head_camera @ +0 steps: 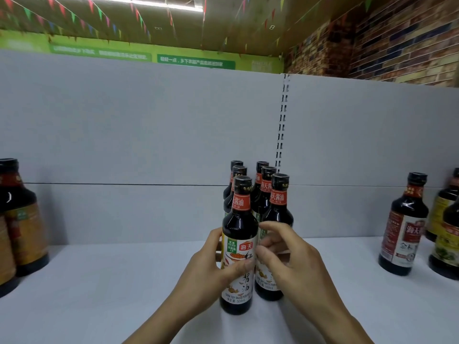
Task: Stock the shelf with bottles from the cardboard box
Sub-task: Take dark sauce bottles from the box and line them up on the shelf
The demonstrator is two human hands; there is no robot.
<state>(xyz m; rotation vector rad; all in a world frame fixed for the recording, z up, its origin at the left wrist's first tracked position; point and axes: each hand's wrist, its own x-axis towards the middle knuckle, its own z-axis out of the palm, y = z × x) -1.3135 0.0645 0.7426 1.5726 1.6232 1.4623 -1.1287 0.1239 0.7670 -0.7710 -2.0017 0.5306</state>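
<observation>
On the white shelf six dark soy sauce bottles stand upright in two rows of three, running back toward the grey back panel. The front bottle of the left-hand row stands nearest the camera, its base on the shelf and its white, red and yellow label facing forward. The left hand grips it at label height, thumb lying across the front of the label and fingers wrapped round its left side. The right hand is just beside it, in front of the second bottle, which heads the right-hand row. Its fingers are curled, with the tips at the gap between these two bottles; whether they pinch either bottle cannot be told. The back bottles stand close behind, only their black caps and red neck bands showing. Well apart on the same shelf, larger left bottles stand at the left edge and right bottles at the right edge. A slotted upright divides the back panel, with a brick wall and coloured bunting above.
</observation>
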